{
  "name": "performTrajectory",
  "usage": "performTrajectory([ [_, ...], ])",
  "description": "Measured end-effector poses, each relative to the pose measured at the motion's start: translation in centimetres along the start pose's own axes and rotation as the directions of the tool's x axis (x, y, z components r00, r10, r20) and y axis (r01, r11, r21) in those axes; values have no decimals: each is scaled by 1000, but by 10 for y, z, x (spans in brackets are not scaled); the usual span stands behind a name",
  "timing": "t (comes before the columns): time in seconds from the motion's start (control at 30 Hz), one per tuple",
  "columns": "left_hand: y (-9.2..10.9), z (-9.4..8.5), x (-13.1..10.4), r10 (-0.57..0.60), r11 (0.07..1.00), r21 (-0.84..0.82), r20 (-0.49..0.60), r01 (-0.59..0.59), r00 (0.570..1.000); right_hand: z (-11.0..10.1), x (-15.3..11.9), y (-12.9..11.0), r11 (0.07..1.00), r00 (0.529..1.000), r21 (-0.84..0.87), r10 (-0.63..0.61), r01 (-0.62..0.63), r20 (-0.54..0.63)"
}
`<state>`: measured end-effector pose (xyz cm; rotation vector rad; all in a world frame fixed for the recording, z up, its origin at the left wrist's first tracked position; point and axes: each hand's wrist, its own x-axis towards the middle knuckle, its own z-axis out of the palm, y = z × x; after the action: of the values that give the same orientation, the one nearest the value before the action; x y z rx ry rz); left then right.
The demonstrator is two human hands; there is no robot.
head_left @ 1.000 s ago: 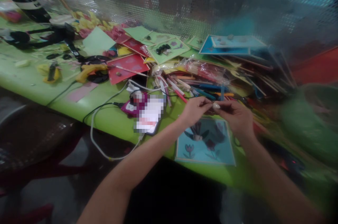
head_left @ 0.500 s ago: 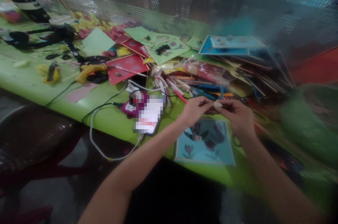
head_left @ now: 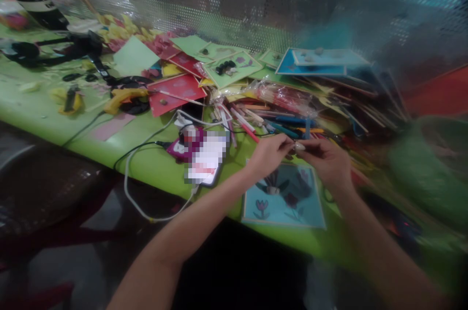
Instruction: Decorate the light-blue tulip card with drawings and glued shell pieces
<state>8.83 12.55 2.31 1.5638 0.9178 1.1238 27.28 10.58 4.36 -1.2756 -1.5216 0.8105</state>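
Note:
My right hand point(head_left: 331, 161) pinches a small pale pebble-like piece point(head_left: 299, 146) between thumb and fingertips. Close against it, the fingers of my left hand point(head_left: 272, 151) are pressed together; what they grip is too small and hidden to name. Both hands are raised over the far edge of a light blue card point(head_left: 252, 203) with a pale border. Dark flower pictures lie on that card, along with a small pale piece point(head_left: 273, 190) near its upper middle. The hands' shadow darkens its top right part.
Left of the card lies a phone point(head_left: 208, 159) with a plugged-in cable beside a purple power strip point(head_left: 183, 149). Pens and sticks point(head_left: 256, 117) are heaped behind the hands. Decorated cards point(head_left: 234, 68) pile up farther back. A yellow glue gun point(head_left: 126, 98) lies left; a green basin point(head_left: 431, 168) stands right.
My fingertips have drawn slightly closer together, and the pale piece has turned and shifted slightly left and down. The card and the things around it stay put.

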Motion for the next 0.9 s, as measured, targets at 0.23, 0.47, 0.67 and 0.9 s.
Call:
performTrajectory([
  [0.23, 0, 4, 3, -34, 992, -125, -36, 29, 999, 3, -2, -6, 998, 1000, 59, 27, -27, -1],
  [0.47, 7, 5, 7, -229, 897, -391, -18, 204, 973, 3, 3, -4, 978, 992, 170, 123, -120, -5],
  [0.67, 18, -1, 4, -253, 924, -315, -78, 217, 964, 2, 6, -1, 971, 993, 214, 112, -106, -19],
  [0.9, 11, -1, 6, -202, 937, -311, -104, 161, 974, 0, 7, 3, 972, 993, 206, 120, -115, -9],
])
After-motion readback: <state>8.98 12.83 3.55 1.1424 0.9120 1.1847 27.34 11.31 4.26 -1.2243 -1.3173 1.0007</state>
